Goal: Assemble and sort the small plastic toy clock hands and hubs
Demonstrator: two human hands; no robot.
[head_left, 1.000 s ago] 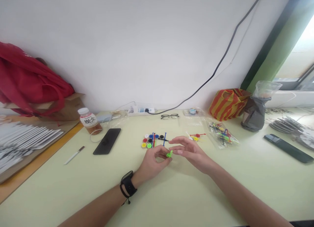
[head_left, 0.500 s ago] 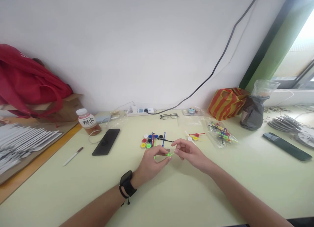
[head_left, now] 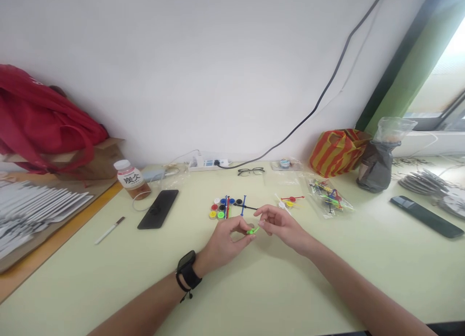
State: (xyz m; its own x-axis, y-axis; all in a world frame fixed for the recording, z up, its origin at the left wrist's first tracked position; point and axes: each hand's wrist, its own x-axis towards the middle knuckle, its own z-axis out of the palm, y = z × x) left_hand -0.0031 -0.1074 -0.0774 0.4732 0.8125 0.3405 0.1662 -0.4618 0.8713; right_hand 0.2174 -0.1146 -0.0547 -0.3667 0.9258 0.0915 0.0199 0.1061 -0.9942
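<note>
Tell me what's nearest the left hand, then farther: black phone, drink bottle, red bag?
From the left hand:
1. black phone, lying to its left.
2. drink bottle, behind the phone.
3. red bag, far left corner.

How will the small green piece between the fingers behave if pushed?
Probably very light: the green piece is tiny, pinched by fingertips of the left hand. Its thin stick looks like plastic, so perhaps slightly bendy. The round end might roll.

left hand (head_left: 224, 242): grip pinched | right hand (head_left: 282, 226): grip pinched | fingertips nearly meeting
</note>
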